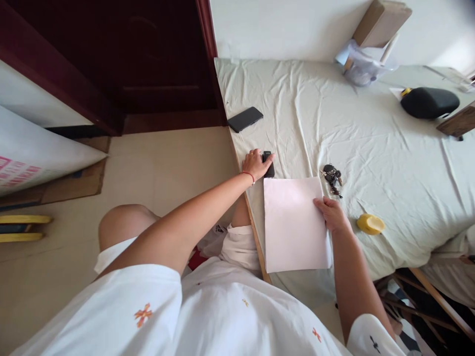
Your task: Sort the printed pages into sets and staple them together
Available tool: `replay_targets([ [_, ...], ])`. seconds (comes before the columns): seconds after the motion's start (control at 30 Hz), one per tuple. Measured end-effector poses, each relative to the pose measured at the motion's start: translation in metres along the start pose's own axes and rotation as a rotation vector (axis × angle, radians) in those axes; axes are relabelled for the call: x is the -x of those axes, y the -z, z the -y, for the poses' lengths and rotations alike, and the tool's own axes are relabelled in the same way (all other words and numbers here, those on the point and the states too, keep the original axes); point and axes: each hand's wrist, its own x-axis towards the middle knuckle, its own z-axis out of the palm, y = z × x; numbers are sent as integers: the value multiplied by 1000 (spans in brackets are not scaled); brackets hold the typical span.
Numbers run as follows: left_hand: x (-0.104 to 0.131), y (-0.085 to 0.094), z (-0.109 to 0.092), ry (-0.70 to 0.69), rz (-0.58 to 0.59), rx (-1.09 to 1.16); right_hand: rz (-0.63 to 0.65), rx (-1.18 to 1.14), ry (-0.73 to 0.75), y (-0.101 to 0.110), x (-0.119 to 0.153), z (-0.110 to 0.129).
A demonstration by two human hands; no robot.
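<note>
White paper sheets [295,227], apparently a stack, lie on the cloth-covered table along its near left edge. My right hand [331,213] grips their right edge, thumb on top and the other fingers largely hidden. Just above the paper's top left corner, my left hand [257,164] is closed around a small black object [268,165], with the thumb across it. A black phone [245,119] rests farther back at the table's left edge. Right of the paper are a bunch of keys [333,179] and a yellow object [370,224].
The table [389,163] has a wrinkled pale cloth. At its back stand a clear plastic container [361,66] and a cardboard box [382,22]; a black rounded object [429,103] lies right. A dark red door [159,54] is beyond the left edge.
</note>
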Motion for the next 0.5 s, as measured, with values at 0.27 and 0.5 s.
replay_targets([
  [0.27, 118, -3, 40, 194, 95, 994, -49, -201, 23, 5, 59, -32],
  [0.5, 162, -2, 48, 254, 594, 1093, -65, -192, 162, -7, 52, -34],
])
